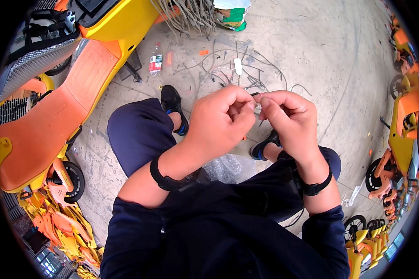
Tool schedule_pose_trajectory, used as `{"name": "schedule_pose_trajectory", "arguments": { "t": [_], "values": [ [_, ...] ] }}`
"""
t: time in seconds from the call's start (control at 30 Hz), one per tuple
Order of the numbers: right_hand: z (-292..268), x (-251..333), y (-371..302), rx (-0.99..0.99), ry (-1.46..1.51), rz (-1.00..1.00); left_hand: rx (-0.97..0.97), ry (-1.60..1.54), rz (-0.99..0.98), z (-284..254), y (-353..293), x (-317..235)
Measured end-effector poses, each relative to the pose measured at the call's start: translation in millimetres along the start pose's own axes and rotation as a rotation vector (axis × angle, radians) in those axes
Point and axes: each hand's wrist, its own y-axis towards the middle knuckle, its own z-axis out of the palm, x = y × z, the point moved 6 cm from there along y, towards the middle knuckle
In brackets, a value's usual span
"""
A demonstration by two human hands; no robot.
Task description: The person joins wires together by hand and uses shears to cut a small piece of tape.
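Dark, thin wire piece (pixel 256 94) is pinched between both hands at chest height; most of it is hidden by the fingers. Left hand (pixel 223 116) is curled closed, fingertips on the wire. Right hand (pixel 286 116) is closed likewise, touching the left at the fingertips. Black straps (pixel 172 181) circle both wrists. Below, loose cables (pixel 237 69) lie on the concrete floor (pixel 321 56) near a plastic bottle (pixel 156 59). An orange-and-yellow scooter (pixel 56 111) stands at left, partly cut off.
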Motion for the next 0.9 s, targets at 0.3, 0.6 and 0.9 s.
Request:
{"name": "schedule_pose_trajectory", "arguments": {
  "t": [0.3, 0.6, 0.9],
  "values": [
    [0.8, -0.2, -2.7, -0.005, 0.059, 0.069, -0.013, 0.039, 0.094, 0.5, -0.1, -4.7],
    [1.1, 1.9, -2.8, 0.026, 0.021, 0.044, 0.004, 0.006, 0.101, -1.0, -0.2, -8.5],
    [1.7, 4.5, -3.8, 0.043, 0.068, 0.105, -0.015, 0.018, 0.087, -3.7, 0.2, -9.9]
  ]
}}
